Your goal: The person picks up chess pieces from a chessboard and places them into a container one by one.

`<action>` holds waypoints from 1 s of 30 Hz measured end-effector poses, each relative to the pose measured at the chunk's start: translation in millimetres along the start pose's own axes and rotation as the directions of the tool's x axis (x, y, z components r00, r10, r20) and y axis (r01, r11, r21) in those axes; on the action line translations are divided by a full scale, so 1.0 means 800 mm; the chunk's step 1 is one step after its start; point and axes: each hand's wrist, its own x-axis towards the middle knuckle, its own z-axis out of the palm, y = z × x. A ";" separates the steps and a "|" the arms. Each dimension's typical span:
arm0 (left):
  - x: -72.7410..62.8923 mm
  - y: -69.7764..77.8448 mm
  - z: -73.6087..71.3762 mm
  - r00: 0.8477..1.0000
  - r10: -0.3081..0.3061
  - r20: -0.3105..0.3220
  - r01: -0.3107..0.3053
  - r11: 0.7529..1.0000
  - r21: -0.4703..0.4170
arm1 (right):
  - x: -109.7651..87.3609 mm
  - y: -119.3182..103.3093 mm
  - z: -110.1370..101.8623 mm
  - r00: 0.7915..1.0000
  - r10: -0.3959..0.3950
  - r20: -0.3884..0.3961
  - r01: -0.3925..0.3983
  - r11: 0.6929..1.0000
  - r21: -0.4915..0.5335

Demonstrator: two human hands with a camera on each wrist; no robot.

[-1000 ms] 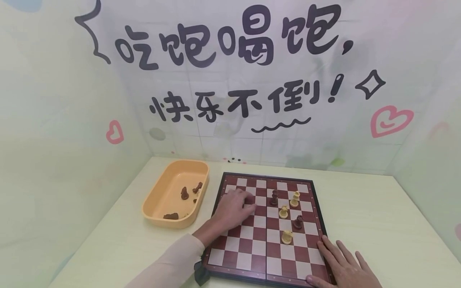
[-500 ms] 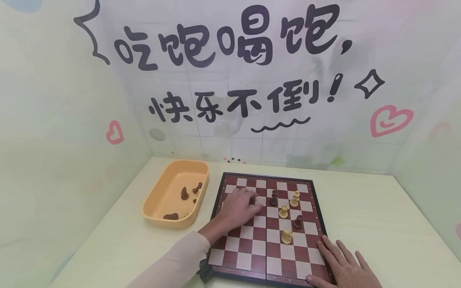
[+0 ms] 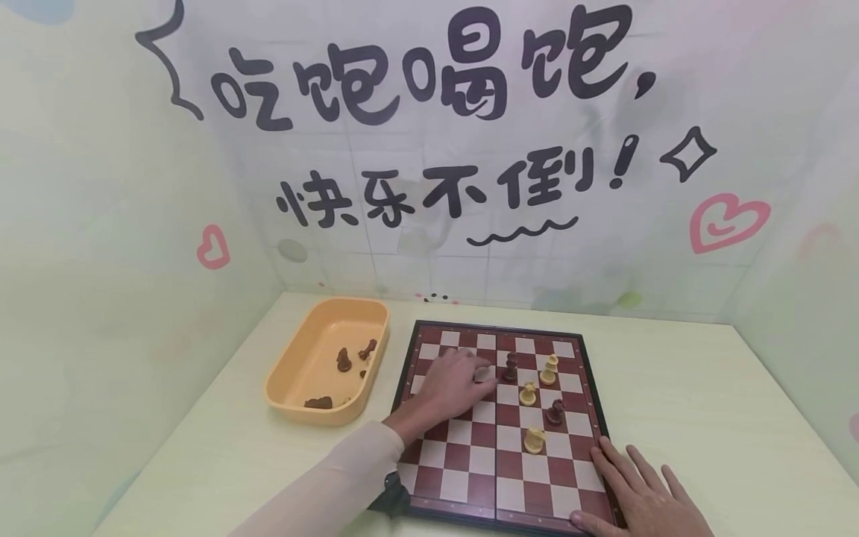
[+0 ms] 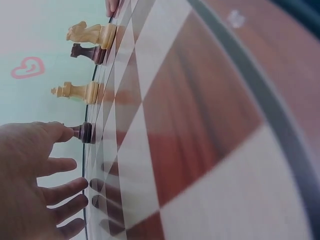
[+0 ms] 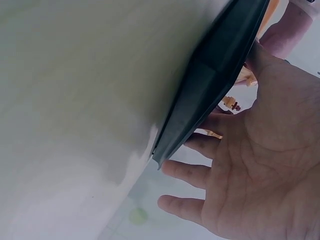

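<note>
Though hidden overhead, palm [image 5: 260, 150] in right-wrist view.

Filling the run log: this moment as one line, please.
left hand: over chessboard, by dark chess piece, contact unclear | right hand: touching board's edge | tray: holds pieces

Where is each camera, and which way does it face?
Head: on the head, facing forward and down at the chessboard; shows left hand and right hand.
Left wrist: on that wrist, facing across the chessboard; shows left hand, right fingertips.
Right wrist: likewise, facing the chessboard's dark side; shows right hand, left arm.
First two share the pale knight.
</note>
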 end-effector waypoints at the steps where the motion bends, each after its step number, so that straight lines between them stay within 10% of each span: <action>1: 0.002 0.001 0.001 1.000 -0.005 0.005 0.005 1.000 -0.003 | 0.000 0.000 0.000 1.000 0.000 0.001 0.000 1.000 0.000; 30: 0.028 0.017 0.026 0.994 -0.027 0.102 0.022 0.998 0.056 | 0.001 0.000 -0.002 1.000 0.016 0.026 -0.016 1.000 0.012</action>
